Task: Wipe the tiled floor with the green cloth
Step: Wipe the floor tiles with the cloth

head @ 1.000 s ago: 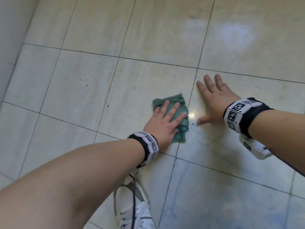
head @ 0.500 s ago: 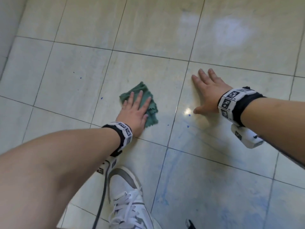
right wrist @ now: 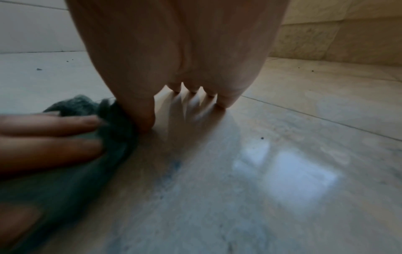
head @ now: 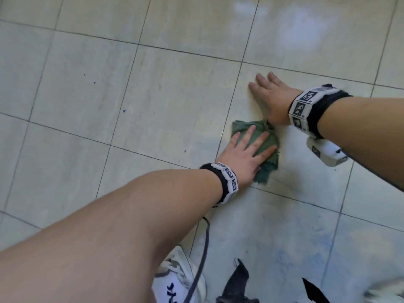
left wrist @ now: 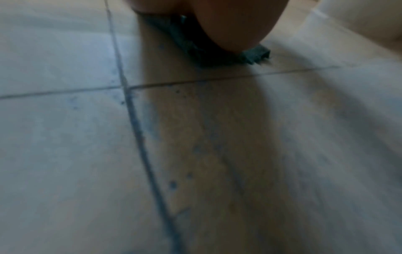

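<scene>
The green cloth [head: 253, 138] lies bunched on the pale tiled floor [head: 166, 95], across a grout line. My left hand [head: 249, 152] presses flat on it with straight, spread fingers. The cloth's far corner touches the thumb side of my right hand [head: 271, 95], which rests flat on the tile just beyond, fingers straight. In the right wrist view the cloth [right wrist: 65, 180] lies at the left under the left hand's fingers [right wrist: 54, 135], against my right thumb [right wrist: 141, 113]. The left wrist view shows only the heel of the palm over a dark strip of cloth [left wrist: 195, 49].
Small blue specks [head: 124, 110] dot the tiles to the left, and faint blue smears [head: 290, 259] stain the near tile. A white shoe [head: 177, 278] and a dark cable [head: 201, 254] sit below my left arm. A wall [right wrist: 326, 37] rises at the right.
My left hand has slid the cloth to the right, from the middle of the tile to the grout line, until it meets my right hand. The right hand has stayed planted.
</scene>
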`<act>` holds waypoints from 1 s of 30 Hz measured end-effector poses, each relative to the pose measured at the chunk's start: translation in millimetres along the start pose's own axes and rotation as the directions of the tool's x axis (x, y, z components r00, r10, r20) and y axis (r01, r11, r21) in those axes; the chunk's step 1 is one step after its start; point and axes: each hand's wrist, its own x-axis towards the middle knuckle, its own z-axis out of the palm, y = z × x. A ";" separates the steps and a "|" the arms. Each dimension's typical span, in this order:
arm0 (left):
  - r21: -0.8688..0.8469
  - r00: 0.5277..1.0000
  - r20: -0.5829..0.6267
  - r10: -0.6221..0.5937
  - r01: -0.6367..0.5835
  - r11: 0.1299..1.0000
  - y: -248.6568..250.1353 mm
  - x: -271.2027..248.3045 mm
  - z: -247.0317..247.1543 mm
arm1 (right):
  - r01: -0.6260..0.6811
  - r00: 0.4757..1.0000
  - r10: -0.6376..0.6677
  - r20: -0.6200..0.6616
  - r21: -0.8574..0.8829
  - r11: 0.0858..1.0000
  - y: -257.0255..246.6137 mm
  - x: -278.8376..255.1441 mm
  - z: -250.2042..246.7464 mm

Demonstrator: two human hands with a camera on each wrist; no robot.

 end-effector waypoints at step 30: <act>-0.116 0.859 0.060 -0.509 0.512 0.851 -139.4 -57.5 14.6 | -0.019 0.997 0.024 -0.069 0.065 0.998 -25.0 -18.1 33.6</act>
